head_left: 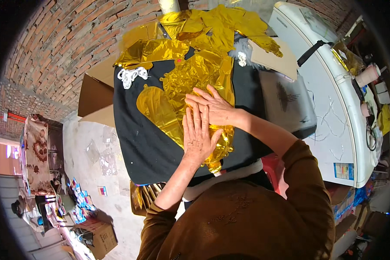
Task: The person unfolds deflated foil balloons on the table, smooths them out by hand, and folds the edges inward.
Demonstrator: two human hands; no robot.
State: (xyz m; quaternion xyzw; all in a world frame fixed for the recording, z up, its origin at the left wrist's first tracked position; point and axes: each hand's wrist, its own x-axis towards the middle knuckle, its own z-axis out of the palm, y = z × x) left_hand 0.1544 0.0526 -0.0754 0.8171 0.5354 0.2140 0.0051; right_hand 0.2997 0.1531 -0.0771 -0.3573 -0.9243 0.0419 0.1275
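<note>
A gold foil balloon [160, 113], uninflated and crinkled, is spread over the black cloth [138, 162] on the table before me. My left hand [198, 138] lies flat on it, fingers stretched away from me. Just beyond, my right hand [214, 108] also presses on the foil with its fingers spread, reaching left across the tips of my left fingers. Both palms hide part of the balloon. Its narrow end [214, 166] points toward me at the table's near edge. More gold foil balloons [212, 28] are heaped at the far side.
White string [133, 77] lies bundled on the cloth's far left, with another small white bundle [242, 58] at the far right. Beside it are a cardboard sheet [273, 56] and a clear plastic bag [288, 102]. A white freezer [329, 112] stands right; an open carton [95, 97] stands left.
</note>
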